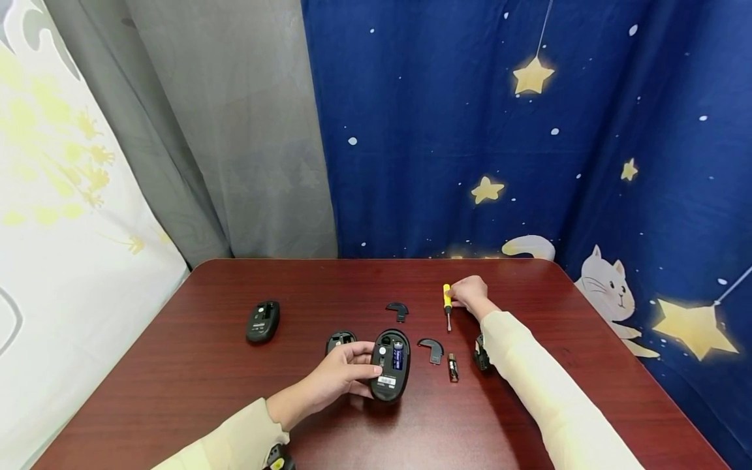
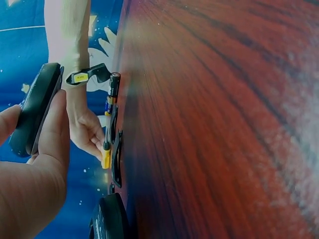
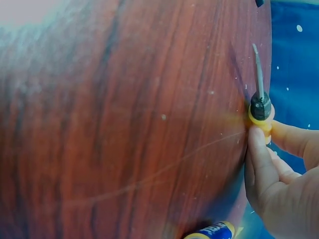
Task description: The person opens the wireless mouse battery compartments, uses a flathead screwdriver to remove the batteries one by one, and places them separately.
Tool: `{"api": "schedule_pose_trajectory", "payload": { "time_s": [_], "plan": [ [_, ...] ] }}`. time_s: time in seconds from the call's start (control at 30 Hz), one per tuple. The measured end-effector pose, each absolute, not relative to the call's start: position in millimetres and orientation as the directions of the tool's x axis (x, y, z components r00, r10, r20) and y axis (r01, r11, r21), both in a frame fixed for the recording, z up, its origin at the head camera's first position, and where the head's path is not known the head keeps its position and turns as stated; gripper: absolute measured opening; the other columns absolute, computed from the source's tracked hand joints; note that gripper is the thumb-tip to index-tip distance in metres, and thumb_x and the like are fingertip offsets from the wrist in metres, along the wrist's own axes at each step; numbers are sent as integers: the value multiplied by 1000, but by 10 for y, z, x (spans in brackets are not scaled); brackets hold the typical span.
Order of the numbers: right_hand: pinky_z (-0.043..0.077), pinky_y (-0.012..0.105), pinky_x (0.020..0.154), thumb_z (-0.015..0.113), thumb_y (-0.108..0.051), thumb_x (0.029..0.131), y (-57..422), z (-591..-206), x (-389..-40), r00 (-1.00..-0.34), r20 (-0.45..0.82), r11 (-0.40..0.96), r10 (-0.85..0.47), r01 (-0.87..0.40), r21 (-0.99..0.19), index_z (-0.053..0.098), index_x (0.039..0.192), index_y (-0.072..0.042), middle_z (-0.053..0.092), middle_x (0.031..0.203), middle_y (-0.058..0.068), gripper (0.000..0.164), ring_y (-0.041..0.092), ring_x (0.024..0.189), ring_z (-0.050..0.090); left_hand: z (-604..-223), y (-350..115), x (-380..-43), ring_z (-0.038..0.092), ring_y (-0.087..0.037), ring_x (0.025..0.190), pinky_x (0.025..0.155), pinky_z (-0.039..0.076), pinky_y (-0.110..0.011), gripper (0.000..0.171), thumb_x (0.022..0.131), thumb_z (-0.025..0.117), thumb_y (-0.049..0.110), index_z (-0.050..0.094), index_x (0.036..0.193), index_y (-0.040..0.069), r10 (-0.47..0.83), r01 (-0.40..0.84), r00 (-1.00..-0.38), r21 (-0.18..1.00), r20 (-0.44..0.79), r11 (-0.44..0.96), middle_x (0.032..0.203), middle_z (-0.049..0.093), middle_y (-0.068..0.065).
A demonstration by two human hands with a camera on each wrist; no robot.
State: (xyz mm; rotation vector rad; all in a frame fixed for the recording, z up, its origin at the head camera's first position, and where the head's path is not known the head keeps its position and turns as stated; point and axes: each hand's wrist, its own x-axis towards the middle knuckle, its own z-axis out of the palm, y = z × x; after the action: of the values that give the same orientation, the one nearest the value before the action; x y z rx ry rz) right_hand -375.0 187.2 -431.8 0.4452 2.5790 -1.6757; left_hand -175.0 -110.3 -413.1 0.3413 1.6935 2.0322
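Note:
My left hand [image 1: 335, 380] holds a black computer mouse [image 1: 388, 393] by its edges, underside toward the head camera. Its battery bay is uncovered, with a blue battery [image 1: 397, 356] inside. In the left wrist view, thumb and fingers grip the mouse [image 2: 36, 112] from both sides, off the table. Farther back on the right, my right hand [image 1: 471, 292] pinches the yellow handle of a screwdriver [image 1: 447, 295]. The right wrist view shows thumb and fingertips on that handle, the metal shaft of the screwdriver [image 3: 259, 79] pointing away from the hand.
Two black battery covers [image 1: 433, 348] [image 1: 399, 310] and a loose battery [image 1: 453, 368] lie between the hands on the dark red table [image 1: 194, 391]. Behind the left hand, a second mouse [image 1: 341, 338] is partly hidden. Another upturned mouse [image 1: 263, 321] lies at the left. Curtains [image 1: 435, 130] hang beyond the table.

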Motion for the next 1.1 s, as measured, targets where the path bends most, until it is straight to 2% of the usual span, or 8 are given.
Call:
{"api": "schedule_pose_trajectory", "payload": {
  "time_s": [0.43, 0.73, 0.83, 1.03, 1.1],
  "plan": [
    [58, 28, 61, 67, 9, 84, 1892, -4305, -3748, -947, -235, 304, 218, 294, -906, 63, 111, 14, 57, 116, 28, 28, 18, 70, 67, -4155, -1115, -1749, 68, -24, 92, 72, 58, -39, 52, 89, 66, 4, 45, 135, -10, 502, -191, -859, 972, -99, -135, 114, 65, -18],
    [57, 29, 69, 67, 9, 84, 1917, -4224, -3703, -949, -252, 249, 189, 295, -923, 60, 115, 15, 63, 109, 23, 32, 15, 72, 67, -4159, -1123, -1755, 68, -24, 92, 71, 58, -38, 50, 90, 66, 4, 46, 134, -9, 504, -191, -858, 972, -98, -136, 113, 65, -18],
    [57, 31, 75, 65, 9, 86, 1936, -4140, -3669, -955, -250, 202, 158, 279, -939, 56, 121, 16, 64, 110, 23, 36, 18, 80, 67, -4153, -1121, -1758, 68, -24, 92, 71, 58, -38, 50, 90, 66, 4, 46, 134, -9, 506, -190, -857, 972, -96, -137, 114, 65, -18],
    [51, 40, 89, 62, 3, 92, 1953, -3918, -3543, -973, -231, 121, 25, 232, -965, 48, 132, 15, 63, 119, 22, 45, 29, 107, 63, -4145, -1116, -1770, 68, -24, 92, 70, 58, -39, 50, 90, 66, 4, 46, 134, -10, 504, -185, -858, 973, -92, -137, 113, 65, -18],
    [48, 42, 92, 62, 1, 93, 1933, -3837, -3470, -976, -214, 119, -30, 209, -971, 48, 133, 14, 63, 120, 22, 45, 29, 107, 64, -4145, -1117, -1771, 68, -24, 91, 70, 58, -38, 50, 90, 66, 4, 47, 133, -10, 504, -185, -859, 973, -93, -136, 112, 65, -18]
  ]
}}
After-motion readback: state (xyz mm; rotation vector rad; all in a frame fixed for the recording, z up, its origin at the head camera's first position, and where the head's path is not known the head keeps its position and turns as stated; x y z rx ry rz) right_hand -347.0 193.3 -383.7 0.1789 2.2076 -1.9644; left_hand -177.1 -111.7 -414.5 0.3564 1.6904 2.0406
